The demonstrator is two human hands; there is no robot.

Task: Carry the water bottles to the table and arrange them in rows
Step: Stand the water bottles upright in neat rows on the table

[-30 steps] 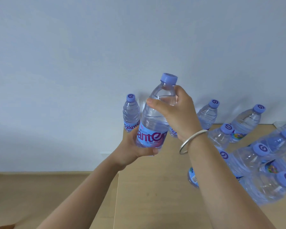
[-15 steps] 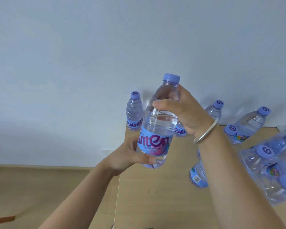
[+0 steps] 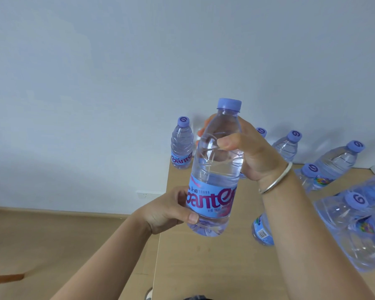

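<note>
Both hands hold one clear water bottle (image 3: pixel 214 169) with a purple cap and a blue label, upright in the air over the left edge of the wooden table (image 3: pixel 204 267). My left hand (image 3: pixel 167 213) grips its lower part at the label. My right hand (image 3: pixel 249 154), with a silver bangle on the wrist, grips its upper part below the neck. A row of like bottles stands along the wall: one at the table's far left corner (image 3: pixel 181 146), others (image 3: pixel 287 146) (image 3: pixel 338 159) further right.
A shrink-wrapped pack of bottles (image 3: pixel 359 226) lies at the table's right. One bottle (image 3: pixel 262 230) stands partly hidden behind my right forearm. The pale wall rises right behind the table. To the left lies wooden floor, with a wall socket (image 3: pixel 144 194) low on the wall.
The held bottle has come closer to me and slightly lower and right, still gripped by both hands. The view has shifted a little, so the table bottles sit further right.
</note>
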